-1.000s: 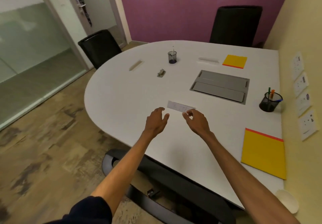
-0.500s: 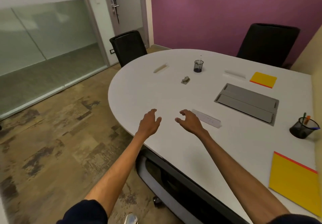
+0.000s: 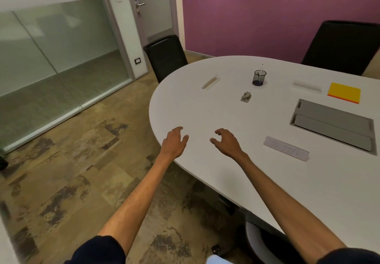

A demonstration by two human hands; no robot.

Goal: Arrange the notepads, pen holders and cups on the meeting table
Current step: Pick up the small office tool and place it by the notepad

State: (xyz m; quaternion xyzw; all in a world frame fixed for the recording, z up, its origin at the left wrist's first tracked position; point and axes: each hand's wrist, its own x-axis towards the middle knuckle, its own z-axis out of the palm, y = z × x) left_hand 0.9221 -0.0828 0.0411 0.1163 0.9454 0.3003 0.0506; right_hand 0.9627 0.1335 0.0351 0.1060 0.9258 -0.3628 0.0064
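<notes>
Both hands have slid leftward since a second ago: the right hand [image 3: 226, 142] has left the white name strip [image 3: 286, 148], which now lies flat to its right, apart from it. Wide bare floor [image 3: 82, 150] opens left of the tabletop [image 3: 205, 109], whose rounded edge curves under the left hand [image 3: 174, 142]. Two black seats stand against it, one chair [image 3: 165, 58] at the rounded end and a second chair [image 3: 341, 46] at the far side. A grey hatch [image 3: 332, 124] is sunk into the tabletop's right part. The yellow notepad [image 3: 344, 95] lies just beyond the hatch. The mesh pen holder [image 3: 259, 77] stands upright to the left of the notepad, holding one pen, with bare surface all round it. Both hands hover empty over the near rounded edge, fingers loosely curled.
</notes>
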